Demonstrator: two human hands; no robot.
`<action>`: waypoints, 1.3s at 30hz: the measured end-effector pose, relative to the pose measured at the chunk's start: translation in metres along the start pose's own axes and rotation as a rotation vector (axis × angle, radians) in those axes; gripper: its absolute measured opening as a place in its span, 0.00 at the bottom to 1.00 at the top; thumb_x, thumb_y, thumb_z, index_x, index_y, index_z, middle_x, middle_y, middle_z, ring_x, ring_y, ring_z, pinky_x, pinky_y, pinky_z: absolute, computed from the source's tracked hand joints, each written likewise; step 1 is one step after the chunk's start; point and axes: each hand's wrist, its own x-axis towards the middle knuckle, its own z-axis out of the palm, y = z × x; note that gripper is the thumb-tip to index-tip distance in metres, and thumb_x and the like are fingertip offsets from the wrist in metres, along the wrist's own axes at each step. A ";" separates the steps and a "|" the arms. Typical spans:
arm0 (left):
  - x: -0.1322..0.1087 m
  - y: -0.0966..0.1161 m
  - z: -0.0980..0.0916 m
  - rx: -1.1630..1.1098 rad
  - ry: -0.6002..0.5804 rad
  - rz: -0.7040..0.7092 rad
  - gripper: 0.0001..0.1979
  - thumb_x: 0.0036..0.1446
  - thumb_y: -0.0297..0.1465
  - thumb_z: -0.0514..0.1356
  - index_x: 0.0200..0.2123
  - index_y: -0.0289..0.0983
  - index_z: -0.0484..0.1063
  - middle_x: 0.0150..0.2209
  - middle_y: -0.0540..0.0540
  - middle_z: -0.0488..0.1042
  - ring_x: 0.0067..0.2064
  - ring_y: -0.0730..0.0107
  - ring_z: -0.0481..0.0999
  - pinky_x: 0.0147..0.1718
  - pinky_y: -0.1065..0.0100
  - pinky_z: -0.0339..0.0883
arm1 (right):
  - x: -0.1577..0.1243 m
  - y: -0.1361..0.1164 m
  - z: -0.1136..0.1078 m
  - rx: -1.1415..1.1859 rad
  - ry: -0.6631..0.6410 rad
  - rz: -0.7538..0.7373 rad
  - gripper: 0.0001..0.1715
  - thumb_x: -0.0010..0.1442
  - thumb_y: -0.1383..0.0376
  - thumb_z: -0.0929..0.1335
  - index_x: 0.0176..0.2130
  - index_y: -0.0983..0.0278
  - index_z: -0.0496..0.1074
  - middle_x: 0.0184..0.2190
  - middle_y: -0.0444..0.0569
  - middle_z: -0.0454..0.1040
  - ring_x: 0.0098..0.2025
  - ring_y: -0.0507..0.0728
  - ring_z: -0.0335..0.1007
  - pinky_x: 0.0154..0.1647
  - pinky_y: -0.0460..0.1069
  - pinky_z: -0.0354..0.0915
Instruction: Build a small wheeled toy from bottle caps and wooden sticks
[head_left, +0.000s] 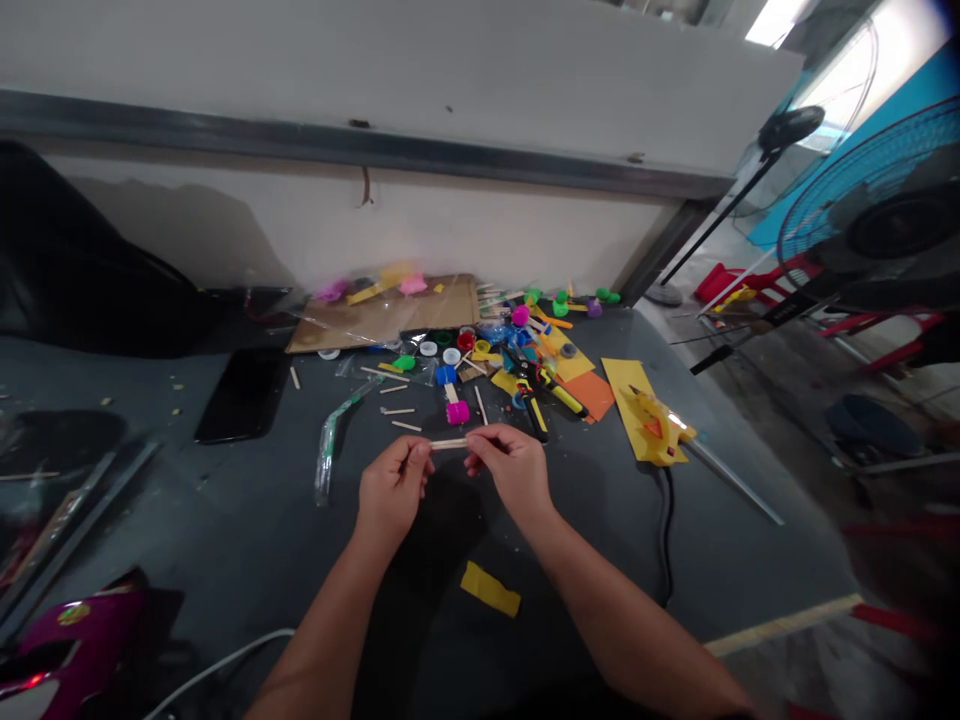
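Note:
Between my two hands, above the dark table, a short pale wooden stick [448,444] is held level; whether it is one stick or two side by side I cannot tell. My left hand [393,484] pinches its left end between thumb and fingers. At the other end, the fingers of my right hand [513,464] are closed on it. Just beyond the hands lie a magenta clay piece [457,413] and a blue one [446,375] joined by wood. Several loose wooden sticks [397,411] are scattered to the left of them. Nearer to me is a yellow paper strip [490,588].
Yellow-and-black pliers [534,405] lie beyond my right hand, near orange paper [589,394]. A yellow glue gun [660,430] with a clear glue stick and black cord is on the right. A phone [241,396] lies left; cardboard [382,318] is at the back.

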 end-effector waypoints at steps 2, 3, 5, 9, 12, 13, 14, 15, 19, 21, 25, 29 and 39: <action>0.000 0.002 0.000 -0.060 0.022 -0.016 0.13 0.61 0.38 0.51 0.34 0.36 0.71 0.22 0.52 0.69 0.18 0.77 0.66 0.16 0.76 0.61 | 0.001 0.000 0.000 0.026 0.010 0.015 0.06 0.47 0.63 0.72 0.26 0.64 0.75 0.18 0.41 0.71 0.20 0.51 0.69 0.21 0.46 0.69; 0.000 0.003 -0.001 -0.069 0.039 -0.015 0.13 0.61 0.37 0.52 0.35 0.36 0.72 0.23 0.51 0.70 0.18 0.77 0.66 0.17 0.76 0.61 | 0.001 0.000 0.000 0.038 0.013 0.021 0.06 0.47 0.63 0.72 0.26 0.64 0.75 0.18 0.41 0.71 0.20 0.51 0.69 0.21 0.46 0.69; 0.000 0.004 -0.001 -0.044 0.082 0.005 0.12 0.59 0.36 0.55 0.39 0.36 0.73 0.25 0.51 0.72 0.19 0.78 0.67 0.18 0.75 0.63 | 0.002 0.000 -0.001 0.058 0.017 0.032 0.06 0.47 0.63 0.72 0.26 0.64 0.76 0.18 0.41 0.71 0.20 0.51 0.69 0.21 0.46 0.69; -0.002 0.003 0.000 0.107 0.153 0.162 0.10 0.58 0.34 0.58 0.41 0.38 0.75 0.29 0.50 0.75 0.23 0.76 0.71 0.22 0.74 0.67 | 0.003 0.003 -0.001 0.085 0.013 0.038 0.06 0.47 0.63 0.72 0.27 0.64 0.76 0.19 0.41 0.72 0.21 0.51 0.69 0.21 0.45 0.69; -0.004 0.002 0.002 0.217 0.190 0.309 0.09 0.59 0.32 0.58 0.40 0.39 0.76 0.29 0.50 0.76 0.25 0.75 0.73 0.26 0.73 0.69 | 0.003 0.004 -0.001 0.095 0.009 0.036 0.06 0.47 0.63 0.72 0.27 0.64 0.76 0.19 0.41 0.72 0.21 0.51 0.69 0.21 0.46 0.69; -0.005 0.002 0.002 0.243 0.206 0.347 0.08 0.59 0.31 0.58 0.40 0.39 0.76 0.29 0.50 0.76 0.26 0.75 0.74 0.28 0.73 0.70 | 0.003 0.004 -0.001 0.098 0.010 0.039 0.06 0.47 0.63 0.72 0.27 0.64 0.76 0.18 0.41 0.72 0.21 0.51 0.69 0.21 0.46 0.69; -0.005 0.001 0.002 0.263 0.224 0.381 0.08 0.59 0.30 0.58 0.40 0.38 0.76 0.30 0.49 0.77 0.27 0.74 0.75 0.29 0.72 0.70 | 0.003 0.004 -0.001 0.100 0.011 0.045 0.06 0.47 0.63 0.72 0.27 0.64 0.76 0.18 0.41 0.72 0.21 0.51 0.69 0.21 0.46 0.69; -0.005 0.000 0.002 0.278 0.239 0.414 0.08 0.58 0.29 0.58 0.40 0.38 0.76 0.31 0.48 0.78 0.28 0.73 0.76 0.30 0.71 0.71 | 0.002 0.004 -0.001 0.102 0.013 0.052 0.06 0.47 0.63 0.72 0.27 0.64 0.76 0.18 0.41 0.72 0.21 0.51 0.69 0.21 0.46 0.69; -0.004 -0.003 0.002 0.311 0.263 0.515 0.08 0.57 0.26 0.59 0.40 0.36 0.76 0.34 0.46 0.79 0.33 0.70 0.78 0.34 0.70 0.72 | 0.001 0.003 0.000 0.119 0.014 0.063 0.06 0.46 0.63 0.72 0.26 0.64 0.76 0.18 0.41 0.72 0.20 0.51 0.69 0.21 0.46 0.69; -0.004 -0.004 0.003 0.318 0.270 0.542 0.08 0.57 0.25 0.59 0.40 0.35 0.76 0.33 0.46 0.79 0.33 0.70 0.78 0.35 0.70 0.72 | 0.001 0.003 0.001 0.131 0.010 0.067 0.06 0.46 0.63 0.72 0.26 0.64 0.76 0.18 0.41 0.72 0.20 0.51 0.69 0.21 0.46 0.69; -0.003 -0.003 0.004 0.326 0.268 0.545 0.08 0.57 0.26 0.58 0.40 0.36 0.76 0.33 0.45 0.79 0.34 0.69 0.78 0.36 0.69 0.71 | 0.000 0.004 0.001 0.144 0.009 0.080 0.07 0.46 0.63 0.73 0.27 0.65 0.76 0.18 0.41 0.72 0.20 0.51 0.69 0.21 0.45 0.69; -0.004 0.000 0.005 0.335 0.243 0.477 0.09 0.58 0.27 0.57 0.40 0.36 0.76 0.34 0.45 0.79 0.34 0.69 0.78 0.37 0.68 0.70 | 0.000 0.004 0.001 0.151 0.014 0.085 0.07 0.45 0.63 0.73 0.27 0.65 0.75 0.18 0.41 0.72 0.21 0.51 0.69 0.21 0.46 0.69; -0.001 0.006 0.007 -0.061 0.129 -0.078 0.11 0.55 0.36 0.59 0.36 0.37 0.76 0.27 0.49 0.77 0.22 0.75 0.71 0.22 0.73 0.67 | 0.002 0.006 -0.002 0.160 0.015 0.090 0.08 0.46 0.62 0.73 0.27 0.64 0.75 0.19 0.41 0.72 0.22 0.51 0.69 0.22 0.46 0.69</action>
